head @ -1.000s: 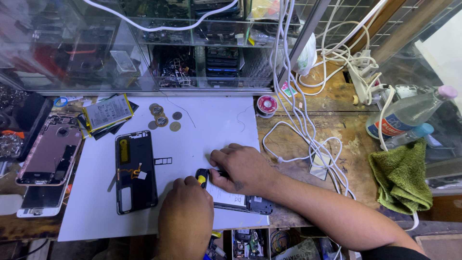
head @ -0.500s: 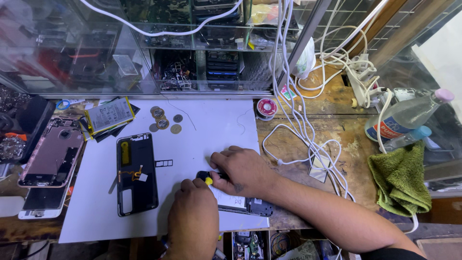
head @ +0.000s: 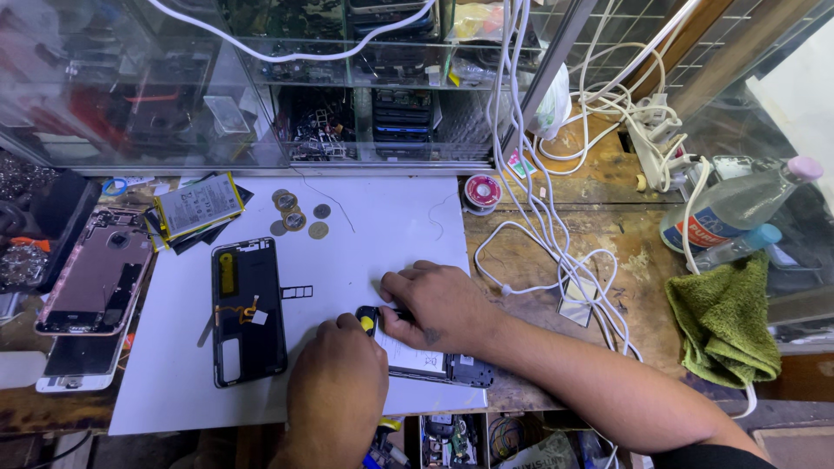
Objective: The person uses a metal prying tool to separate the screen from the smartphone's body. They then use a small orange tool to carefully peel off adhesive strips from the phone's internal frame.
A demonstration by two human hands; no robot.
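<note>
Left hand has crept closer to the right hand.

A small black tool with a yellow tip lies pinched between the two hands at the front of the white mat, right over a flat opened phone part whose dark end sticks out toward the right.
</note>
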